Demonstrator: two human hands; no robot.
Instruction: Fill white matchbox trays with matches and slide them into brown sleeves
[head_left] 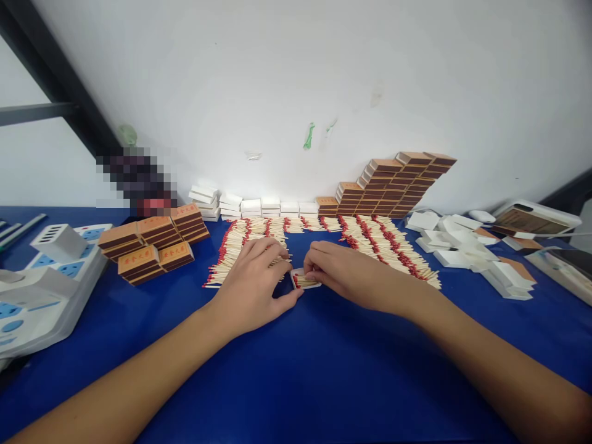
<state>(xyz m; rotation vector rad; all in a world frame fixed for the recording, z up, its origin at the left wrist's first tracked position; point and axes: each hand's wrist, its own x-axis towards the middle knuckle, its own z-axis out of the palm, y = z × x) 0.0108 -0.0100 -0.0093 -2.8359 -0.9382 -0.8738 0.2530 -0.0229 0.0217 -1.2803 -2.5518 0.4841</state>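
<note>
My L hand (259, 283) grips tray (309, 288) at 9 o'clock; R hand (330, 265) looks closed, can't tell on what. Dragging it low cd scatter loose matches (393, 246), 2 o'clock.

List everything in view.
Table: one, blue, foreground.
Wall: one, white, behind.
Matchbox tray: one, white, centre.
Matches: uncountable, pale with red heads, in tray and rows on table.
Right matchbox stacks: dozens, orange and brown, against wall.
Left matchbox stacks: several, orange and brown, left of matches.
Stacked trays: six stacks, white, along wall.
Loose trays: many, white, right of matches.
Power strip: one, white and blue, left.
Adapters: at least two, white, on power strip.
Rods: several, pale, far left.
White-edged items: two, kind unclear, far right.
Rounded object: one, white, right rear.
Scraps: at least two, green, on wall.
Frame: one, black, upper left.
Left hand: one, bare, tray's left end.
Right hand: one, bare, tray's right end.
</note>
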